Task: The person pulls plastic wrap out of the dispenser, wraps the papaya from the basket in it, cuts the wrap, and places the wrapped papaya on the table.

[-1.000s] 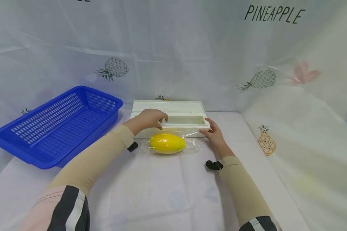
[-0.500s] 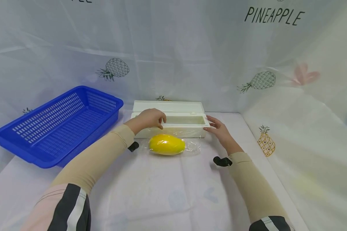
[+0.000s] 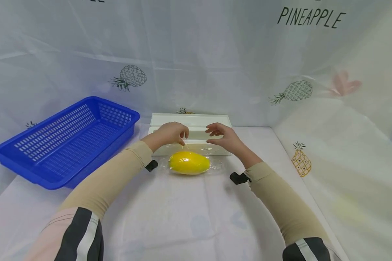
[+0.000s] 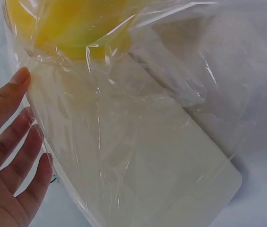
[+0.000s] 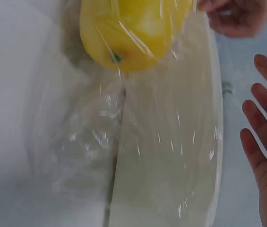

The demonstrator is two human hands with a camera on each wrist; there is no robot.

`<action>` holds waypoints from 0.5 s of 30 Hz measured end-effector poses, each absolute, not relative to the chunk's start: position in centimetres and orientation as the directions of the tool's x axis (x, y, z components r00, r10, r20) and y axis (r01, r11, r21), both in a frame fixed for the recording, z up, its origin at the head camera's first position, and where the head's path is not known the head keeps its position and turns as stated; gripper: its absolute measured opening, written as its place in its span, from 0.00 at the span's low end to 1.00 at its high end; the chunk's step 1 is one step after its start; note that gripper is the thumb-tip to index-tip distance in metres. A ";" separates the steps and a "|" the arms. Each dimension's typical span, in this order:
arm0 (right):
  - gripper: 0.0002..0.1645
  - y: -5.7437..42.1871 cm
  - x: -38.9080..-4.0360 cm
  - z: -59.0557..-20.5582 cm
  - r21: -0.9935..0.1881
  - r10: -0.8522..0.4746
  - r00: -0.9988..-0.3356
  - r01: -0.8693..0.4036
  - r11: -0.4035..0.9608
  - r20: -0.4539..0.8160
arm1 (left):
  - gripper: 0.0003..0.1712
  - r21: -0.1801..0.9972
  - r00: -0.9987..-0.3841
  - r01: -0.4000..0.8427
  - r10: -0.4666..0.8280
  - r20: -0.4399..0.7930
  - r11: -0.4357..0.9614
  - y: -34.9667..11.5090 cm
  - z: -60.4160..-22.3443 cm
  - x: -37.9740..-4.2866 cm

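Observation:
A yellow, melon-like fruit point(image 3: 189, 163) lies under clear plastic film point(image 4: 124, 123), in front of a long white box point(image 3: 209, 149) with its lid point(image 3: 192, 119) raised at the back. The film stretches from the box's front rim over the fruit. Above the left half of the box is my left hand point(image 3: 170, 133), thumb at the front rim and fingers bent downward; the left wrist view shows thumb and fingers apart, at the film's edge. My right hand point(image 3: 224, 137) hovers over the box's right half, fingers spread from the thumb, holding nothing. In the right wrist view, the fruit point(image 5: 133, 33) has a green spot.
A blue perforated basket point(image 3: 117, 146) stands on the left of the table. White pineapple-print cloth point(image 3: 202, 65) hangs behind and to the right. A small black camera sits at each wrist.
My right hand has left the box's right end and moved leftward over its opening. The left hand stays almost in place. Film to the fruit's right has shifted slightly.

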State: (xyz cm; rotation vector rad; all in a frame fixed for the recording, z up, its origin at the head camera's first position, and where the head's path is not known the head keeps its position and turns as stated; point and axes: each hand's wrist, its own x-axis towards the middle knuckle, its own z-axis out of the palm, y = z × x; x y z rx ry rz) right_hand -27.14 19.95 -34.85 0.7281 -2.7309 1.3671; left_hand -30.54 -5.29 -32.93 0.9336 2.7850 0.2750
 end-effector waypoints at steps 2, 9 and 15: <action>0.25 18.8 -27.2 -34.8 -0.724 -0.450 -0.873 -0.435 0.536 0.191 | 0.18 0.247 -0.787 0.568 0.606 -0.116 0.785 -5.3 -33.0 -30.5; 0.16 16.5 -27.8 -35.2 -0.626 -0.539 -0.824 -0.516 0.585 0.177 | 0.20 0.291 -0.792 0.559 0.604 -0.088 0.776 -5.5 -33.4 -30.6; 0.11 15.6 -28.3 -35.5 -0.588 -0.580 -0.804 -0.535 0.607 0.132 | 0.18 0.309 -0.782 0.572 0.619 -0.075 0.760 -5.4 -33.6 -30.6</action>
